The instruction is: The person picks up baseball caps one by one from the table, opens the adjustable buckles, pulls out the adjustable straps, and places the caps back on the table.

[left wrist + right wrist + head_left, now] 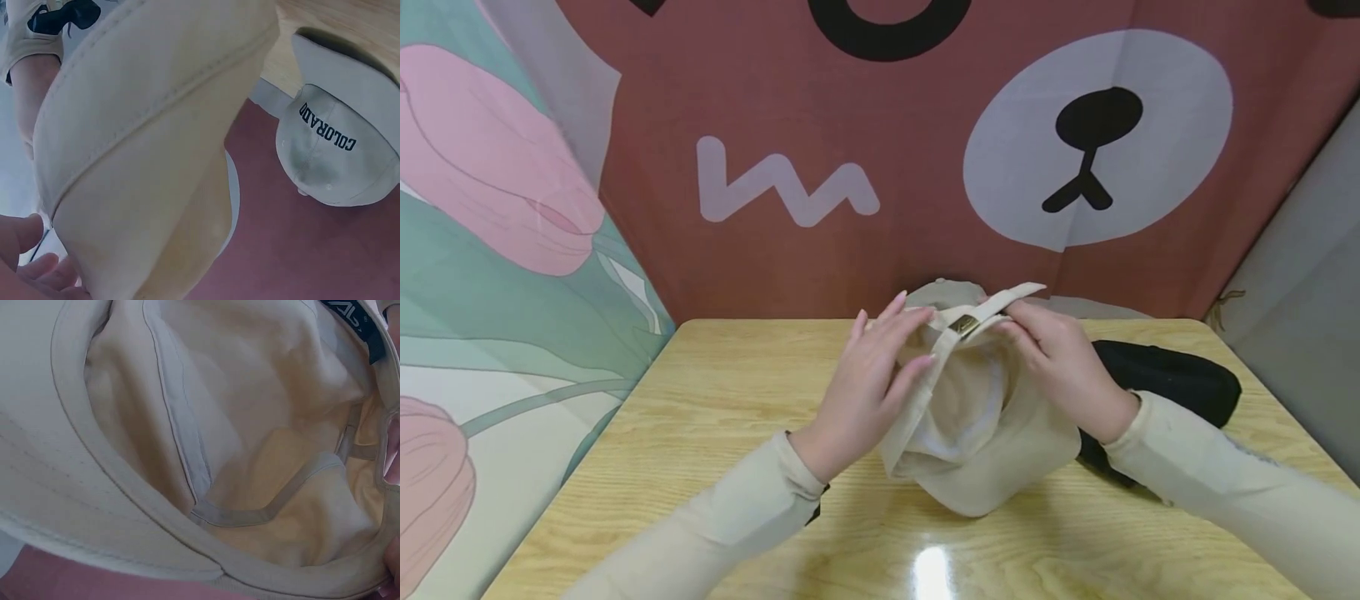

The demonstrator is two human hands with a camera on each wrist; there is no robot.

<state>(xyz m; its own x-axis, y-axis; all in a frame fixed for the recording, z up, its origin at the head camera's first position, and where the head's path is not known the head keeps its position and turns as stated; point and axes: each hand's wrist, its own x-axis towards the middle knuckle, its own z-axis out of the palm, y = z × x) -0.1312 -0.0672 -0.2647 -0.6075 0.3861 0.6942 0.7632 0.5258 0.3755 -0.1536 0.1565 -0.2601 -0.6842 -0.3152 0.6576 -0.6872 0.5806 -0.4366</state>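
Note:
A beige baseball cap is tilted up over the table, its inside facing me and its brim low. My left hand holds the band on the left, its thumb and index finger about the band near the buckle and the other fingers raised. The right hand pinches the back strap beside the metal buckle; the strap's loose end sticks out above the fingers. In the right wrist view the cap's lining and a dark label show. The cap hides part of both hands.
Behind the held cap sits a second, greyish cap lettered COLORADO, mostly hidden in the head view. A black soft case lies at the right, partly under the right forearm. A printed cloth hangs behind the wooden table.

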